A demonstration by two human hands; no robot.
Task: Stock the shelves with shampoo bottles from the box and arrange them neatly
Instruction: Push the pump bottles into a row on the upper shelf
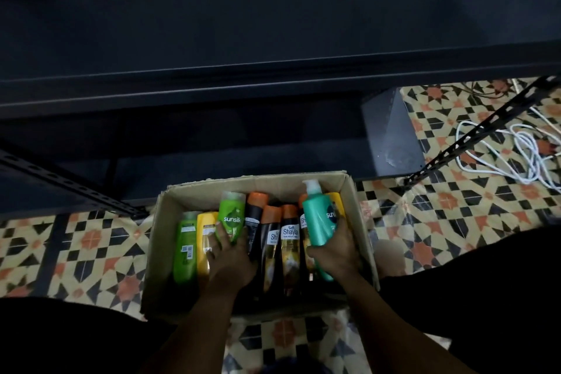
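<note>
Left grip point(232, 255) and right grip point(335, 247) both curled, clutching.

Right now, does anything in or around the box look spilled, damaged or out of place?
No spill or damage shows. The bottles lie in the cardboard box. Only a loose white cable sprawls on the tiled floor beside the shelf's right leg.

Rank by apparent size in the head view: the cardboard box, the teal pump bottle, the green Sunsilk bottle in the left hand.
1. Brown cardboard box, clearly largest.
2. Teal pump bottle, held by the right hand.
3. Green Sunsilk bottle, gripped by the left hand, which partly hides it, so less sure.
</note>
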